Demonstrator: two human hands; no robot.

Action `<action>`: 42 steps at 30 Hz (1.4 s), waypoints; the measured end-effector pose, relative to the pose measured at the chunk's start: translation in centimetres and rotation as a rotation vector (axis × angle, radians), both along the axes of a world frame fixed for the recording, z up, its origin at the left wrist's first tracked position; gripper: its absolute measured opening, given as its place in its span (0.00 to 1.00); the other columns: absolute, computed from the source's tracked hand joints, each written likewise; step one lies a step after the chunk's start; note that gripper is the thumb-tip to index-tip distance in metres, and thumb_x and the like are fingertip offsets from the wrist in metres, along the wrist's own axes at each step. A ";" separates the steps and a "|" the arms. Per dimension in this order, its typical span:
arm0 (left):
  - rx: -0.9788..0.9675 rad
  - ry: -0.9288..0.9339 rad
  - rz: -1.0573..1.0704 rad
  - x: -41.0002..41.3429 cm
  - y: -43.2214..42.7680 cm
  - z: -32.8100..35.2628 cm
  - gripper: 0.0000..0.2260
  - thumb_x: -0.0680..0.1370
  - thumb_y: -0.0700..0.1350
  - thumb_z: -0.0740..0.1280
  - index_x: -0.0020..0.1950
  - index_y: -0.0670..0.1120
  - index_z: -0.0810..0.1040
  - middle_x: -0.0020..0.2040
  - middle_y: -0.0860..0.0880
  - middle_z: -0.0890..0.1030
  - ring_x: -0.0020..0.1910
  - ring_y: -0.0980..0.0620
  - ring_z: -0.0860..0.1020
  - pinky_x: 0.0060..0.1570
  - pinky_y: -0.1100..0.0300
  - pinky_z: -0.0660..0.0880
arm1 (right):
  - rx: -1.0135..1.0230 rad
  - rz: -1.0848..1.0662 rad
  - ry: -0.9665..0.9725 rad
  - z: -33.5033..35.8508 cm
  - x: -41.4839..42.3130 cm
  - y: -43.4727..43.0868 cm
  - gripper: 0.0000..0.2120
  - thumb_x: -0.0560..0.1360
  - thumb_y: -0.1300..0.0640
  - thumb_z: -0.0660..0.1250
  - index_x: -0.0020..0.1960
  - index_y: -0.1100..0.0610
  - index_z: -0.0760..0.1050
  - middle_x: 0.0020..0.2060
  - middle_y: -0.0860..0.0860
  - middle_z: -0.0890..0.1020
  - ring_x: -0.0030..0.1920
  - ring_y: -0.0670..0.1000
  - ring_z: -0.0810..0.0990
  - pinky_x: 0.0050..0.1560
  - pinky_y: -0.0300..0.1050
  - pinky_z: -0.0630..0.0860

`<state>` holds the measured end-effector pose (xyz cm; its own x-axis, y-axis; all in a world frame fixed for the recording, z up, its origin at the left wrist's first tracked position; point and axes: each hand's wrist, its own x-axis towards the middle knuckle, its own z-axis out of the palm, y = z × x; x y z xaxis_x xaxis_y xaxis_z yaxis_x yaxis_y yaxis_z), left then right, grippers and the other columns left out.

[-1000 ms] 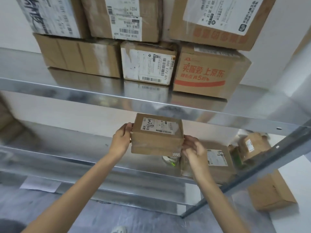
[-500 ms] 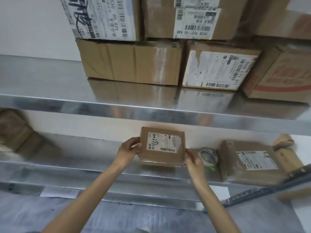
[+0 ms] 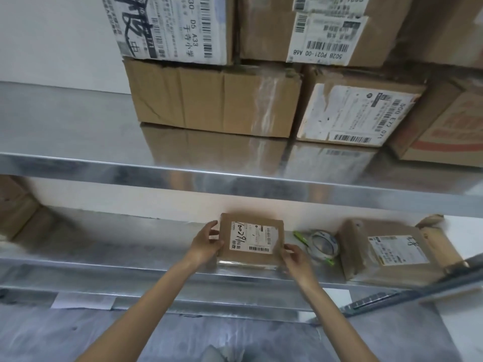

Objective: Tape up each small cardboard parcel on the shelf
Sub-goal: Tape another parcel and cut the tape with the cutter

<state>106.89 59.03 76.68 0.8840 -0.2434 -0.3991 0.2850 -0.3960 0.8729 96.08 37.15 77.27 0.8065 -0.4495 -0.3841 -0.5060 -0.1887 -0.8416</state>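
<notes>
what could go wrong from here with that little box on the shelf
The small parcel, held by the left hand and right hand, is near the front edge of the lower shelf; let go carelessly, it might tip off. The tape roll stands close beside the right hand, so pulling that hand back could knock it rolling.

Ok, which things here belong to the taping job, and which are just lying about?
Job: small parcel held by the left hand and right hand; tape roll beside it; second parcel further right, all on the lower shelf.
Lying about: large cartons on the upper shelf; brown box at far left; paper sheet below the shelf.
</notes>
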 end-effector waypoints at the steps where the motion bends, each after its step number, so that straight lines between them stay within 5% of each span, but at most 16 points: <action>1: -0.026 -0.021 -0.002 0.0 -0.1 0.3 0.28 0.74 0.30 0.66 0.72 0.45 0.63 0.57 0.46 0.75 0.55 0.46 0.77 0.51 0.52 0.79 | -0.025 0.007 -0.017 0.3 0.1 0.0 0.08 0.79 0.58 0.63 0.57 0.57 0.72 0.48 0.54 0.81 0.47 0.54 0.81 0.47 0.45 0.79; 6: -0.140 -0.196 0.026 -1.3 -0.4 0.9 0.28 0.69 0.22 0.65 0.61 0.43 0.61 0.52 0.50 0.72 0.53 0.51 0.74 0.41 0.68 0.77 | 0.001 -0.082 -0.131 0.6 0.9 -0.5 0.08 0.75 0.66 0.63 0.46 0.54 0.74 0.43 0.54 0.82 0.45 0.53 0.80 0.53 0.55 0.77; 10: -0.091 -0.211 -0.012 -1.7 0.2 -1.5 0.25 0.71 0.23 0.63 0.58 0.46 0.59 0.54 0.52 0.70 0.57 0.48 0.75 0.49 0.64 0.76 | 0.104 -0.136 -0.125 0.1 0.8 -0.7 0.12 0.74 0.68 0.59 0.42 0.52 0.72 0.41 0.52 0.80 0.44 0.52 0.78 0.56 0.58 0.75; 14: -0.103 -0.116 0.079 -2.2 -0.1 -1.9 0.20 0.73 0.23 0.57 0.56 0.44 0.63 0.53 0.50 0.72 0.57 0.47 0.75 0.48 0.61 0.76 | 0.240 -0.198 -0.138 -0.5 0.2 -1.0 0.08 0.80 0.62 0.55 0.48 0.54 0.72 0.47 0.54 0.79 0.47 0.50 0.78 0.54 0.49 0.76; 18: -0.154 -0.038 0.205 -1.4 -0.6 -1.8 0.05 0.81 0.41 0.60 0.56 0.46 0.70 0.55 0.46 0.77 0.58 0.45 0.76 0.57 0.44 0.76 | 0.196 -0.150 -0.178 -0.8 0.4 -1.8 0.08 0.82 0.55 0.56 0.58 0.54 0.70 0.48 0.49 0.79 0.46 0.46 0.78 0.49 0.45 0.76; 21: -0.141 -0.007 0.198 -0.8 -1.4 -1.1 0.13 0.81 0.53 0.61 0.61 0.47 0.73 0.56 0.45 0.78 0.56 0.46 0.78 0.56 0.43 0.77 | 0.018 -0.049 -0.167 -0.6 1.3 -2.5 0.08 0.80 0.52 0.60 0.55 0.53 0.74 0.52 0.55 0.80 0.47 0.50 0.80 0.51 0.56 0.78; 23: -0.168 -0.048 0.188 -0.9 -2.1 -0.5 0.14 0.81 0.52 0.61 0.63 0.47 0.75 0.58 0.45 0.79 0.55 0.48 0.78 0.52 0.47 0.79 | -0.050 -0.027 -0.156 -0.6 1.7 -2.8 0.10 0.78 0.52 0.63 0.59 0.52 0.74 0.52 0.52 0.80 0.49 0.51 0.80 0.54 0.57 0.78; 28: -0.252 -0.185 0.170 -1.2 -1.0 -0.8 0.12 0.79 0.40 0.65 0.60 0.53 0.77 0.57 0.54 0.81 0.56 0.54 0.80 0.54 0.60 0.77 | -0.037 -0.014 -0.289 0.1 0.8 -3.6 0.18 0.74 0.66 0.68 0.61 0.55 0.72 0.50 0.51 0.80 0.51 0.48 0.79 0.51 0.37 0.76; 30: -0.210 -0.258 0.078 -1.7 0.0 -1.2 0.20 0.76 0.31 0.65 0.60 0.55 0.77 0.58 0.59 0.81 0.59 0.58 0.78 0.57 0.62 0.75 | -0.034 -0.007 -0.269 -0.4 0.1 -3.5 0.19 0.71 0.70 0.69 0.60 0.59 0.71 0.52 0.51 0.79 0.54 0.49 0.78 0.56 0.42 0.74; 36: -0.291 -0.248 0.022 -3.0 0.7 -1.6 0.26 0.72 0.24 0.66 0.66 0.45 0.71 0.60 0.48 0.79 0.59 0.53 0.79 0.55 0.61 0.77 | 0.019 -0.054 -0.227 -2.1 -1.2 -2.9 0.19 0.73 0.70 0.67 0.59 0.58 0.68 0.55 0.52 0.77 0.58 0.50 0.75 0.60 0.44 0.70; 39: -0.247 -0.235 -0.037 -3.5 0.8 -2.0 0.29 0.70 0.31 0.73 0.67 0.47 0.70 0.60 0.50 0.78 0.59 0.57 0.78 0.54 0.62 0.77 | 0.043 -0.076 -0.216 -2.6 -1.5 -2.8 0.16 0.73 0.72 0.65 0.57 0.59 0.68 0.53 0.54 0.77 0.56 0.53 0.76 0.53 0.40 0.71; 42: -0.194 -0.254 -0.064 -3.7 0.9 -2.5 0.26 0.73 0.31 0.71 0.67 0.47 0.71 0.62 0.50 0.77 0.59 0.59 0.77 0.55 0.62 0.77 | 0.094 -0.074 -0.212 -3.3 -1.9 -2.5 0.15 0.72 0.76 0.63 0.55 0.64 0.68 0.52 0.58 0.77 0.53 0.53 0.76 0.38 0.29 0.73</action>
<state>103.14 59.91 74.17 0.9299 -0.3515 -0.1084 0.0283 -0.2255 0.9738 94.15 34.65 74.02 0.8398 -0.4805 -0.2527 -0.3256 -0.0734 -0.9427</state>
